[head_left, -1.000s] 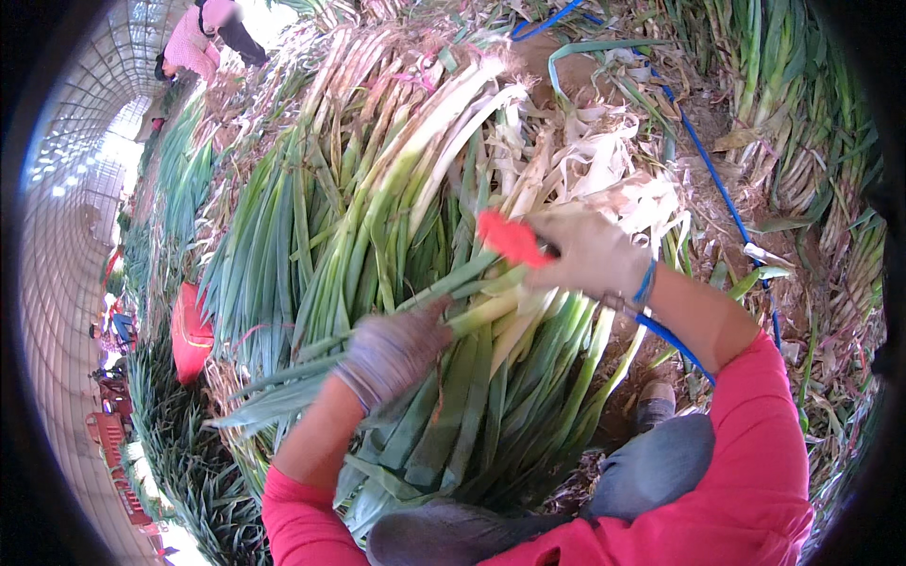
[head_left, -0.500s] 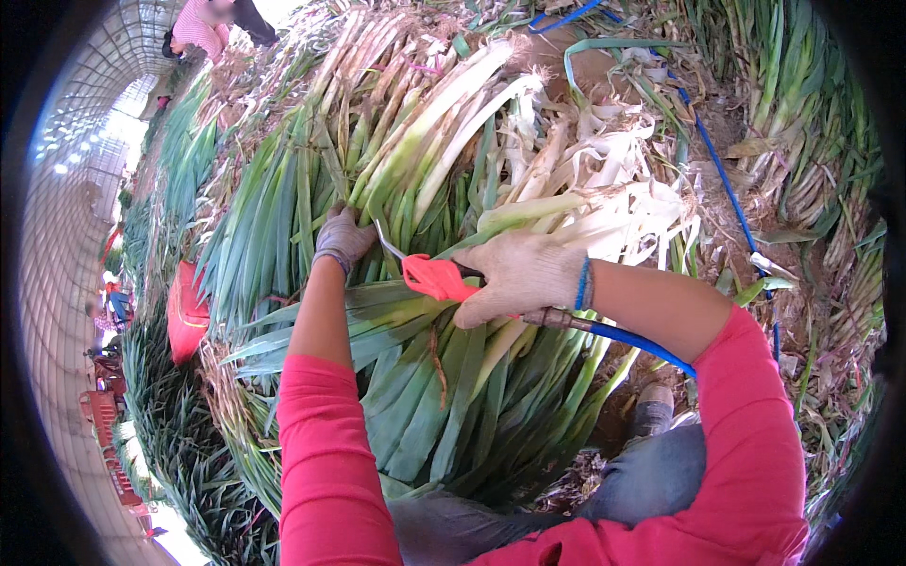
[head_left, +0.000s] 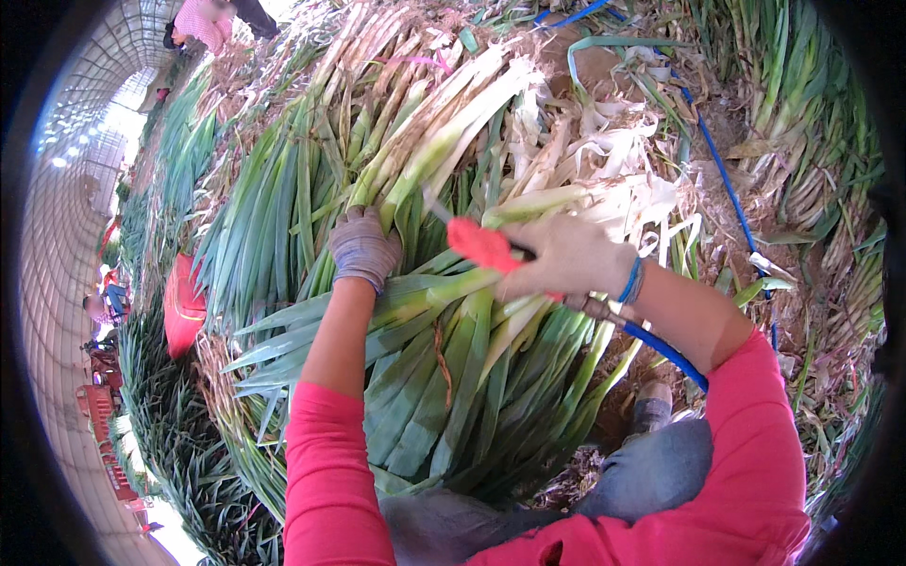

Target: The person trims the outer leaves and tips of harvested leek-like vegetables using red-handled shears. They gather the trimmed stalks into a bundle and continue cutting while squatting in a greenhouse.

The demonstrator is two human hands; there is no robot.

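My gloved left hand [head_left: 366, 249] is closed around a leek [head_left: 429, 156] where the pale shaft turns green, in a heap of leeks. The roots of that leek point up and to the right. In my gloved right hand [head_left: 571, 255] is an air blow gun [head_left: 479, 244] with a red-wrapped body and a thin bent nozzle, blurred by motion. Its nozzle tip is near the held leek. Peeled white leeks [head_left: 623, 212] lie just beyond my right hand, and broad green leaves [head_left: 415, 406] spread below both hands.
A blue hose [head_left: 665, 354] runs from the blow gun along my right forearm; more blue hose [head_left: 722, 170] crosses the ground at right. More leeks [head_left: 793, 94] lie far right. A red bag [head_left: 183, 307] stands at left. Another person [head_left: 203, 24] bends at the far upper left.
My left hand has shifted slightly right and draws a leek up from the heap. My right hand has moved right and slightly up with the blow gun.
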